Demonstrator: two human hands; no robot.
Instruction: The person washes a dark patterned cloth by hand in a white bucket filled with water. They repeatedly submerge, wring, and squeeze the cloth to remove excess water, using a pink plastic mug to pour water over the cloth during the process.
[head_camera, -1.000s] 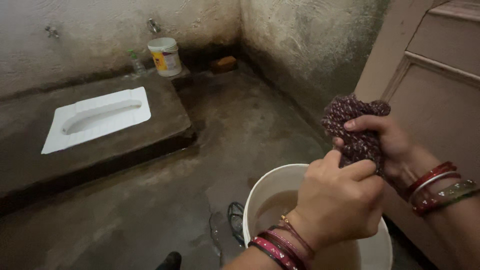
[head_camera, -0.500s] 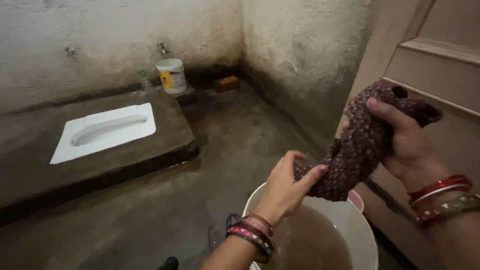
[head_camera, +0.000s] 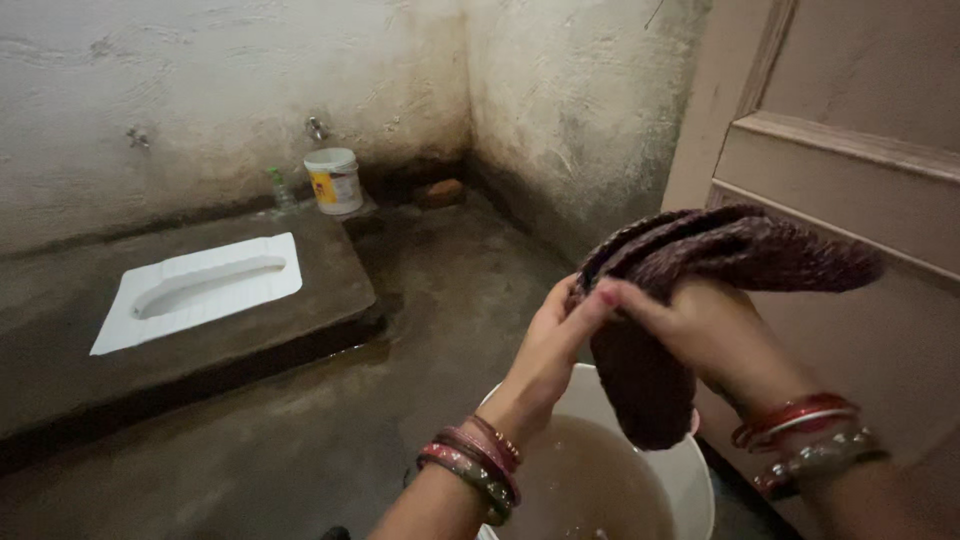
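Note:
Both of my hands hold a dark maroon speckled cloth (head_camera: 730, 255) above a white bucket (head_camera: 690, 470) of murky brown water. My right hand (head_camera: 700, 335) is under the cloth, which drapes over it and hangs down toward the bucket. My left hand (head_camera: 550, 350) pinches the cloth's left edge with its fingertips. Both wrists wear red and patterned bangles.
A white squat toilet pan (head_camera: 195, 290) is set in a raised concrete step at the left. A white tub (head_camera: 333, 180) and a small bottle (head_camera: 281, 189) stand by the back wall under a tap (head_camera: 316, 129). A wooden door (head_camera: 850, 200) is at the right.
The cloth was a wrung wad gripped tight in both hands; now it is spread out and draped over my right hand, with my left hand moved to its edge. The view has shifted slightly.

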